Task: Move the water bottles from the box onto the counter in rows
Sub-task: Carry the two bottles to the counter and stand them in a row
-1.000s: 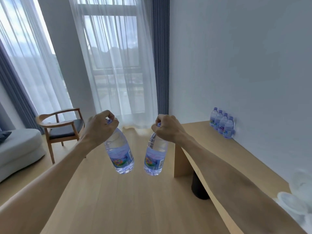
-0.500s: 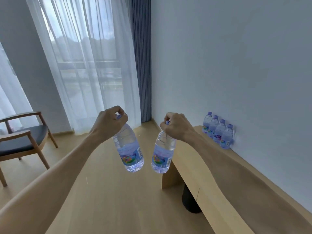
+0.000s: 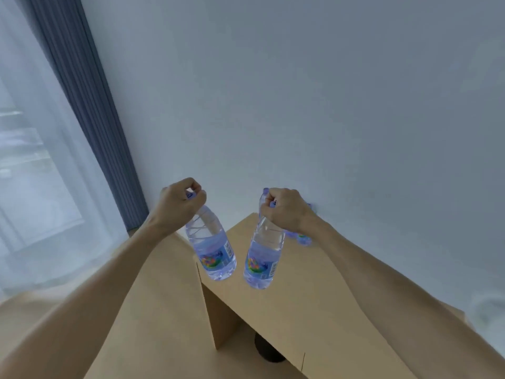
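My left hand (image 3: 181, 204) grips a clear water bottle (image 3: 211, 247) by its purple cap, and the bottle hangs tilted over the counter's left end. My right hand (image 3: 285, 207) holds a second bottle (image 3: 263, 255) by the neck above the light wooden counter (image 3: 314, 296). A row of bottles (image 3: 302, 237) stands against the wall at the counter's far end, mostly hidden behind my right hand and wrist. The box is out of view.
A blue-grey curtain (image 3: 90, 110) and a sheer white curtain (image 3: 35, 173) hang to the left. A pale wall (image 3: 328, 105) backs the counter. A dark round object (image 3: 269, 351) sits under the counter. Something white and blurred (image 3: 489, 310) lies at the counter's right edge.
The view has swung right and nearer the counter; the chair and window have left the frame. Both hands have carried their bottles over the counter's left end. The standing row is now mostly hidden.
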A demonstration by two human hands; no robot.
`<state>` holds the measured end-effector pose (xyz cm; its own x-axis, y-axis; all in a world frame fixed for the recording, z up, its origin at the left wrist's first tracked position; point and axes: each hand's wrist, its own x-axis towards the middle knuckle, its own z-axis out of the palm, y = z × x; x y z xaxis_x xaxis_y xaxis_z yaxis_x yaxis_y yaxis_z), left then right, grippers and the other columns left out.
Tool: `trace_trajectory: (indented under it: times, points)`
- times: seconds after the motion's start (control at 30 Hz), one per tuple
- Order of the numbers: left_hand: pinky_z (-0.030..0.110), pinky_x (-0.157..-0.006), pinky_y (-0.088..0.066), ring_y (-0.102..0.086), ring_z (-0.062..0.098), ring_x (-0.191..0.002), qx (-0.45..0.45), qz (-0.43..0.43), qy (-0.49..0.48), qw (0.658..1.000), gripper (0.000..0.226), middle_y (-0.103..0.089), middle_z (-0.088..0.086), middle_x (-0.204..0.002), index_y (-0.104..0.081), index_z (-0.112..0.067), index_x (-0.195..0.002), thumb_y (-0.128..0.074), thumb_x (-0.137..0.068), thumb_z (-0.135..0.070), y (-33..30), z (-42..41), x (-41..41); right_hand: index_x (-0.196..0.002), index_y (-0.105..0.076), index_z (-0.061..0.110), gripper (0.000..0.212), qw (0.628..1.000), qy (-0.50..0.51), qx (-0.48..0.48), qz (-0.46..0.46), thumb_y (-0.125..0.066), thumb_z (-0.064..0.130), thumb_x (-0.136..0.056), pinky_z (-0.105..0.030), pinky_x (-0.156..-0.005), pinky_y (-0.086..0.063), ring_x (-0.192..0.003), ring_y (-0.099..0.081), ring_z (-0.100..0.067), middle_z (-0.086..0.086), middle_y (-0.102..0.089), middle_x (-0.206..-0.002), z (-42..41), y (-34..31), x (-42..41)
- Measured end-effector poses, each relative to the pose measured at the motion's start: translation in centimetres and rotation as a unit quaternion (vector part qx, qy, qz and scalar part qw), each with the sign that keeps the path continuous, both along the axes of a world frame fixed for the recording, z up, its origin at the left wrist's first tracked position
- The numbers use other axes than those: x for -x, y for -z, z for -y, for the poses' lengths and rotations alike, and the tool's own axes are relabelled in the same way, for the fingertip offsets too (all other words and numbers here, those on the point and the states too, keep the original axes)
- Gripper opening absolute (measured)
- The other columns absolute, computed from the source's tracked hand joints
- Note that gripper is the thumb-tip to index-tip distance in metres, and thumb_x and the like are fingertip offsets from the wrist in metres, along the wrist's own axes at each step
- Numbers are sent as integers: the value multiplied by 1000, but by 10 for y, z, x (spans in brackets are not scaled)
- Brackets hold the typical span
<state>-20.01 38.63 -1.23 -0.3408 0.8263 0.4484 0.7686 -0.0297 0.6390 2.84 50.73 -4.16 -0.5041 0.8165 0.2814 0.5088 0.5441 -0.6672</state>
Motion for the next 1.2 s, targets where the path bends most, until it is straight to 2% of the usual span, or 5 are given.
trace_trajectory:
  times: [0.33, 0.6, 0.83, 0.93, 1.2]
  points:
    - [13, -42, -31, -32, 8, -43, 22, 42, 146, 988, 17, -41, -10, -42, -55, -21, -70, -57, -87, -20, 47, -195, -43, -71, -57, 14, 14, 991, 134, 23, 20, -58, 25, -80, -27, -53, -41, -57, -50, -15, -3, -64, -68, -140, 33, -67]
    - [14, -41, -29, -29, 11, -45, 73, 30, 239, 968, 17, -39, -6, -48, -53, -19, -74, -56, -91, -20, 84, -309, -86, -69, -54, 20, 14, 977, 202, 61, 27, -57, 28, -80, -26, -53, -40, -56, -48, -13, 5, -59, -64, -220, 66, -115]
    - [17, -47, -31, -36, 9, -43, 148, -53, 315, 936, 10, -51, 2, -47, -58, -18, -83, -56, -92, -22, 122, -378, -125, -75, -55, 23, 16, 964, 233, 113, 67, -60, 34, -85, -24, -54, -39, -57, -50, -9, 8, -59, -66, -243, 104, -159]
    - [16, -46, -33, -43, 6, -43, 169, -76, 334, 924, 15, -48, -6, -43, -64, -14, -82, -57, -93, -23, 141, -402, -139, -77, -54, 23, 16, 956, 255, 130, 68, -61, 34, -87, -24, -55, -39, -58, -50, -10, 8, -58, -68, -244, 117, -173]
    - [26, -59, -38, -53, 15, -61, 182, -204, 367, 889, 19, -55, -9, -64, -56, -16, -93, -54, -95, -35, 174, -446, -182, -81, -56, 23, 18, 937, 310, 144, 75, -67, 36, -84, -23, -57, -39, -61, -50, -9, 7, -59, -71, -248, 149, -188]
